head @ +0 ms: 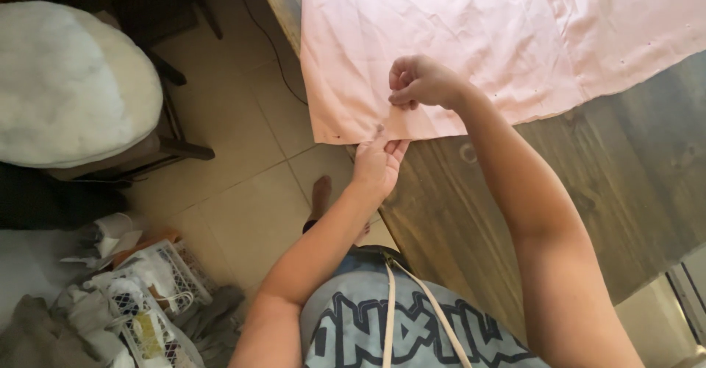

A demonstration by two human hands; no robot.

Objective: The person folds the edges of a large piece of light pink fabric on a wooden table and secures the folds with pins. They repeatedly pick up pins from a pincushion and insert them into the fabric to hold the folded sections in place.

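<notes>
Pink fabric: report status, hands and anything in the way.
Left hand pinching the pink fabric at its near edge. Right hand pinching it just above. Fabric spread flat on the wooden table. Nothing in the way.

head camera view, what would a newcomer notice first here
A big sheet of pink cloth spread over the dark wooden table, with both hands at its near edge. The right hand pinches the hem while the left hand holds it from below. A white cushioned stool stands at left.

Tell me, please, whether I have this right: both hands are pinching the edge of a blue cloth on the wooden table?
Not quite: the cloth is pink, not blue. The head view shows the left hand and right hand pinching its edge on the wooden table.
</notes>
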